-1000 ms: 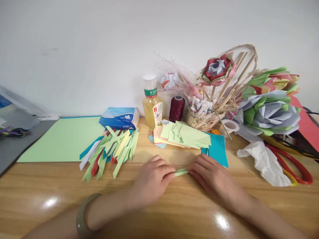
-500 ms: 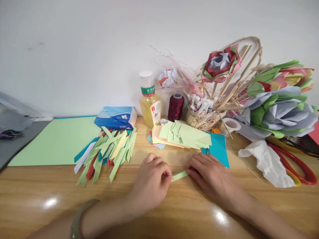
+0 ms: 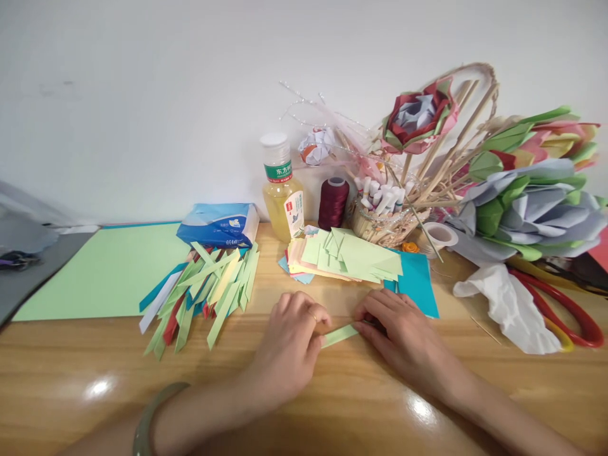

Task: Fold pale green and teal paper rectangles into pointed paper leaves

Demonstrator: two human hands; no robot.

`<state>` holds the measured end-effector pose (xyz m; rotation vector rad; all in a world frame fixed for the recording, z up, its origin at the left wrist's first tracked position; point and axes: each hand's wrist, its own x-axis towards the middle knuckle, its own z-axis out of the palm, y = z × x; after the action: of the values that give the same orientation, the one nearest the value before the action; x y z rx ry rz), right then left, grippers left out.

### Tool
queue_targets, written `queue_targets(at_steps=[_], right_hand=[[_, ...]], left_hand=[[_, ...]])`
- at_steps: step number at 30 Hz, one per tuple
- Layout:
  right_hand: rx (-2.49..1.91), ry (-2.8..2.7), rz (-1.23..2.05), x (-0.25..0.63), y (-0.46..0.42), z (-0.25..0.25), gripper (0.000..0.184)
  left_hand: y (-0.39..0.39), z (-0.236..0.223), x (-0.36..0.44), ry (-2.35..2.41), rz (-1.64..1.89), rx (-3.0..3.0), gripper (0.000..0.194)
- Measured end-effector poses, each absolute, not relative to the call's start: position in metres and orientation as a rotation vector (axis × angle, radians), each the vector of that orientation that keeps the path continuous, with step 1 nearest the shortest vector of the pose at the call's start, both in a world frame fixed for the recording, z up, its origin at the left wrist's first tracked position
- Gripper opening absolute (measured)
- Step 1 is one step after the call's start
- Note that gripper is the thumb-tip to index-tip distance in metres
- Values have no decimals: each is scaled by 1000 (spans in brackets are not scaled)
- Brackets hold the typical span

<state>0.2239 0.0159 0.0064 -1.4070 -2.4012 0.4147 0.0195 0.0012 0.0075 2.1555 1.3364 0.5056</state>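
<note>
"Progress first: how far along does it look?"

"Well along, I'd judge. A loose heap of narrow folded paper strips in green, teal, red and yellow lies to the left, while a stack of flat pale green and peach paper rectangles ahead seems left to do."

"And the piece in work?"

"A narrow pale green paper strip, between the hands, low over the glossy brown wooden table. It looks folded already; perhaps only creasing remains."

"The fingers?"

"The right hand has thumb and bent fingertips pinched on one end. The left hand has its thumb at the other, index finger slightly clear; whether it grips underneath, I cannot tell."
</note>
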Motion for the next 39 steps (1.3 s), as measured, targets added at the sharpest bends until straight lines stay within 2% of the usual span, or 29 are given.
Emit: queue_targets(at_steps=[3, 7, 10, 13, 17, 24, 31, 39], right_hand=[[-1412, -2391, 427, 227, 16, 4, 14], [-1401, -2365, 335, 234, 15, 1, 16], [-1198, -2396, 161, 235, 10, 3, 21], [-918, -2516, -43, 230, 1, 5, 31], [-970, -2560, -347, 223, -14, 4, 38], [-1050, -2562, -539, 225, -22, 1, 42], [-1132, -2567, -663, 232, -22, 2, 42], [-1132, -2565, -760, 229, -26, -2, 43]], left_hand=[[1, 8, 17, 1251, 429, 2236, 42], [-1, 5, 14, 1252, 343, 2385, 45], [-1, 1, 14, 1253, 308, 2555, 48], [0, -2, 15, 1256, 266, 2734, 40], [-7, -1, 18, 1279, 209, 2970, 21], [-28, -3, 19, 1399, 444, 3163, 20], [-34, 1, 19, 1307, 233, 3271, 7], [-49, 1, 23, 1276, -30, 3317, 14]])
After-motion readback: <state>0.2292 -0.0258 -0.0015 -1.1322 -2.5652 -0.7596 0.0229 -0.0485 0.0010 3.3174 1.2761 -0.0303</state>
